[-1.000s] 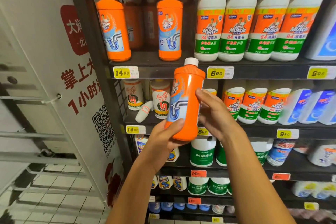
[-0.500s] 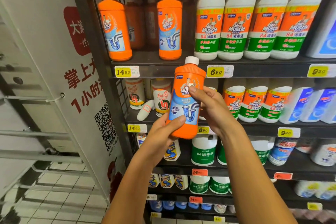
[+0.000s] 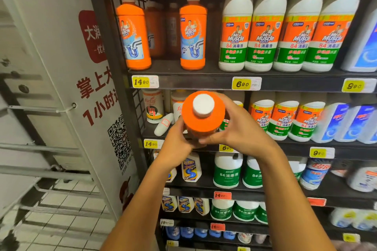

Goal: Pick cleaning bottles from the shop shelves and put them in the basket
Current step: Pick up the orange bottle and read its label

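I hold an orange drain-cleaner bottle [image 3: 201, 120] with a white cap in front of the shelves, tipped so its top faces the camera. My left hand [image 3: 176, 141] grips its lower body from the left. My right hand [image 3: 234, 128] wraps round it from the right. Two more orange bottles of the same kind [image 3: 133, 32] [image 3: 192, 32] stand on the upper shelf. No basket is in view.
White Mr Muscle bleach bottles [image 3: 265, 32] fill the upper shelf to the right, with smaller ones [image 3: 281, 120] below. Dark shelf edges carry yellow price tags [image 3: 144, 81]. A white advertising board [image 3: 95, 87] stands at the left, beside metal rails over a tiled floor [image 3: 61, 220].
The orange bottle has tipped from upright, label showing, to cap towards the camera. Both hands stayed on it and sank slightly.
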Demonstrator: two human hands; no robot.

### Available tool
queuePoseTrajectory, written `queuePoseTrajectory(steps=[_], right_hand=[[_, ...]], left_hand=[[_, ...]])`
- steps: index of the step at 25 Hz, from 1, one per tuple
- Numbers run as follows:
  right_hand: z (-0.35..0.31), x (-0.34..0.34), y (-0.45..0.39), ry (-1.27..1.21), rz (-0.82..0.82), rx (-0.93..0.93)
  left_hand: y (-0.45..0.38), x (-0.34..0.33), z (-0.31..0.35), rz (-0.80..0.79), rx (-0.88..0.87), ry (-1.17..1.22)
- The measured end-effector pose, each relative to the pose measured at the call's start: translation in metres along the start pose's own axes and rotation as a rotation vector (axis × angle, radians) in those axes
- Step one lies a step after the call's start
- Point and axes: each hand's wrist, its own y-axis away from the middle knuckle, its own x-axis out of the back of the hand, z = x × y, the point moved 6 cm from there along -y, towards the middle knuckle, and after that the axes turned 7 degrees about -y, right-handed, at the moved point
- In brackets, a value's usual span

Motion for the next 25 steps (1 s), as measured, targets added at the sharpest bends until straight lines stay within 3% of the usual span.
queuePoseTrajectory(steps=[3,6,10,14,18,25], right_hand=[[-0.011,-0.006,0.003,0.035,0.048,0.115],[-0.017,-0.008,0.004,0.017,0.084,0.173],[-0.014,-0.003,0.0,-0.014,0.127,0.11],[-0.009,0.007,-0.006,-0.13,0.149,0.029],[-0.009,0.008,-0.015,-0.258,0.172,-0.029],[-0.001,0.005,-0.025,-0.428,0.173,-0.179]], left_hand=[[-0.007,0.011,0.015,0.112,-0.133,-0.054],[-0.012,0.017,0.018,0.128,-0.139,-0.097],[-0.01,0.026,0.013,-0.051,-0.068,-0.14],[0.005,0.023,0.016,-0.346,0.055,0.108],[0.012,0.022,0.028,-0.357,0.11,0.3],[0.022,0.022,0.039,-0.336,0.177,0.317]])
